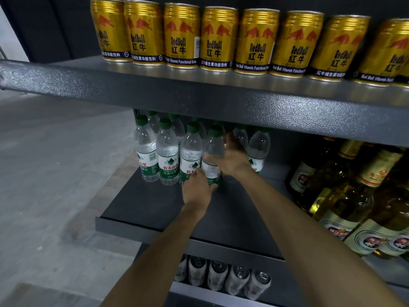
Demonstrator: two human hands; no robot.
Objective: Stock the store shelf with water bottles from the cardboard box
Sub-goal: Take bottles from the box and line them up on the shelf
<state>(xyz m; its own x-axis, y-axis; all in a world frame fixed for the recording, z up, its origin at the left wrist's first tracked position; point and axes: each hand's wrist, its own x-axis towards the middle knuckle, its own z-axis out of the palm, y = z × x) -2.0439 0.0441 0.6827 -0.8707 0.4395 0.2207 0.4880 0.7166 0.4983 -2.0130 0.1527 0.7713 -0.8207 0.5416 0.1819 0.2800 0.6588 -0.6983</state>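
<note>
Presently, one water bottle with a green cap is held upright on the middle shelf, at the right end of the near row of bottles; the right hand is wrapped round its upper body with the grip clamped on it, and the left hand is closed about its base and label. More green-capped bottles are ranged behind it and one to its right, gold cans are lined along the shelf above, glass bottles are seen to the right, and silver cans below.
</note>
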